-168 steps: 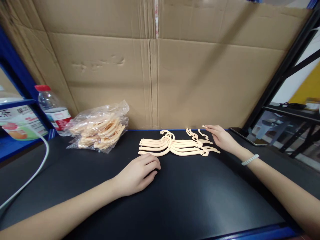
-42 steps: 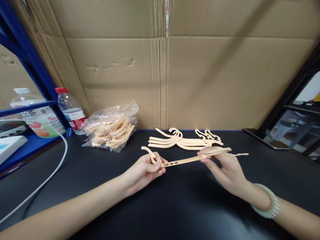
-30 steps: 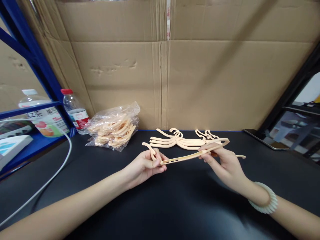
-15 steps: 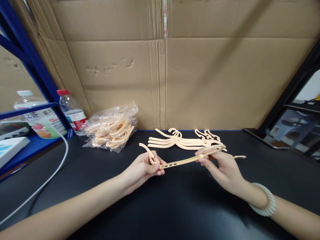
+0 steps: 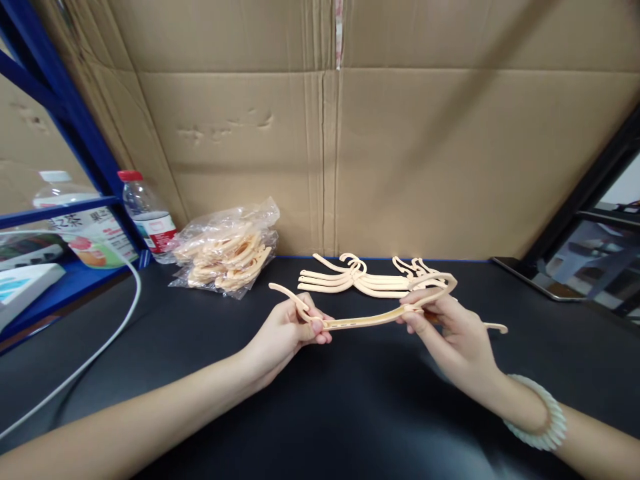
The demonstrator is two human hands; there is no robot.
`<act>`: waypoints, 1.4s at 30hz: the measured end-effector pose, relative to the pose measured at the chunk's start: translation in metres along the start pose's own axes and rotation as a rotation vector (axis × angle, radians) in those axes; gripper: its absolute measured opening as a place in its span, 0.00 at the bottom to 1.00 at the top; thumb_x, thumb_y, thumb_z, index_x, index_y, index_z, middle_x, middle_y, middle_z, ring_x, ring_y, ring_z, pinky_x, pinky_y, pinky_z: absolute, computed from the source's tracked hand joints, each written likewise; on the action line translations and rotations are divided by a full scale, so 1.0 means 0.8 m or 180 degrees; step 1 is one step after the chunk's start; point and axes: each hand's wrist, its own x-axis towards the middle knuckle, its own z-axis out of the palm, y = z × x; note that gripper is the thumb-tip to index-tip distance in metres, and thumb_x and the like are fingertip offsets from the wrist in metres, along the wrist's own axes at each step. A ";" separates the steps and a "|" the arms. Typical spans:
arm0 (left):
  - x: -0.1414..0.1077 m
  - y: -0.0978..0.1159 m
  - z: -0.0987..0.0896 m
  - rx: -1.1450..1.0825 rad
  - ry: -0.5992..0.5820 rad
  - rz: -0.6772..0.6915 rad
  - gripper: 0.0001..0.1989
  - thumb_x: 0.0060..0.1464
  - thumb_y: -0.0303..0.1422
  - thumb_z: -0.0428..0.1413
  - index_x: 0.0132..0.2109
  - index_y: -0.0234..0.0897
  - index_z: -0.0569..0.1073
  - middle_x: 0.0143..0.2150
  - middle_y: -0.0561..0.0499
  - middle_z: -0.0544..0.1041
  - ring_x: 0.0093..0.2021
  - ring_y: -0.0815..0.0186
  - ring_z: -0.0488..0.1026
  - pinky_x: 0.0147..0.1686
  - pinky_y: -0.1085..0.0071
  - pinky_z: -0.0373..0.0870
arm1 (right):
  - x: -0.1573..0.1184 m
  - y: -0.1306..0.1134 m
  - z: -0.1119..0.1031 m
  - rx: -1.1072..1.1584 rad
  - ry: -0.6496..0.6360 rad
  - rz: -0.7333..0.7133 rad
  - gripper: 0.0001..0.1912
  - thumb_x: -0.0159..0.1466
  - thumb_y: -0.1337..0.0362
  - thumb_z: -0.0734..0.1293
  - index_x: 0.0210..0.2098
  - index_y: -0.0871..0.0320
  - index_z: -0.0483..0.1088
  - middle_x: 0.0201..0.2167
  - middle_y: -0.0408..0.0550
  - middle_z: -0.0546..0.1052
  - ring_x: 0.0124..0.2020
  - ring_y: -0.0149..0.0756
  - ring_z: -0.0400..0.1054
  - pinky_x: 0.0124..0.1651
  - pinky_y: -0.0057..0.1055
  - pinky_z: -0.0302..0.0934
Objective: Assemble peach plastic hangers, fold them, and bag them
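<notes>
Head view, centre of the frame: one pale hanger part point(image 5: 367, 321), long axis running left to right, rising slightly rightward, between our hands. We pinch its left end, beside a small curved piece point(image 5: 289, 296), in our left hand point(image 5: 275, 339); our right hand point(image 5: 460, 337) pinches farther right. Neither is nearer; both touch.

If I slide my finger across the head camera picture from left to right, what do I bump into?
White-capped bottle → red-capped bottle → plastic bag of hanger pieces → left hand → right hand → bracelet.
</notes>
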 end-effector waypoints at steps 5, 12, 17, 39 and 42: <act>0.006 -0.011 -0.004 -0.0010 0.0285 0.0075 0.15 0.41 0.25 0.68 0.27 0.32 0.68 0.31 0.48 0.80 0.28 0.69 0.77 0.34 0.74 0.76 | -0.002 -0.001 0.004 0.0167 0.0011 0.0129 0.02 0.66 0.64 0.64 0.38 0.55 0.68 0.36 0.48 0.74 0.28 0.32 0.72 0.29 0.28 0.69; -0.001 -0.015 0.000 -0.0088 0.0420 0.0241 0.13 0.43 0.31 0.70 0.31 0.32 0.73 0.32 0.50 0.80 0.32 0.67 0.79 0.38 0.74 0.77 | 0.004 0.013 0.011 0.0779 0.0290 0.0764 0.12 0.65 0.61 0.67 0.44 0.53 0.60 0.26 0.41 0.74 0.25 0.32 0.69 0.28 0.29 0.66; -0.010 -0.016 0.010 0.0211 0.0392 -0.0169 0.13 0.50 0.37 0.65 0.36 0.32 0.74 0.35 0.45 0.80 0.29 0.66 0.78 0.32 0.72 0.76 | 0.016 0.022 0.007 0.0869 0.0642 0.0921 0.24 0.61 0.59 0.70 0.53 0.53 0.57 0.30 0.41 0.71 0.25 0.31 0.68 0.24 0.27 0.66; -0.049 -0.028 0.015 0.4032 -0.0899 0.1509 0.31 0.55 0.39 0.58 0.65 0.38 0.63 0.66 0.39 0.63 0.67 0.40 0.54 0.64 0.39 0.28 | 0.004 0.038 0.021 -0.0297 -0.1345 0.0443 0.26 0.63 0.69 0.64 0.60 0.52 0.59 0.38 0.46 0.75 0.37 0.35 0.69 0.44 0.37 0.68; -0.045 -0.026 0.014 0.4359 -0.0773 0.1420 0.33 0.55 0.43 0.57 0.64 0.32 0.64 0.67 0.34 0.60 0.67 0.38 0.52 0.64 0.40 0.29 | 0.013 0.036 0.002 -0.0516 -0.1602 0.0213 0.21 0.62 0.68 0.67 0.54 0.54 0.66 0.44 0.48 0.75 0.43 0.37 0.70 0.48 0.38 0.66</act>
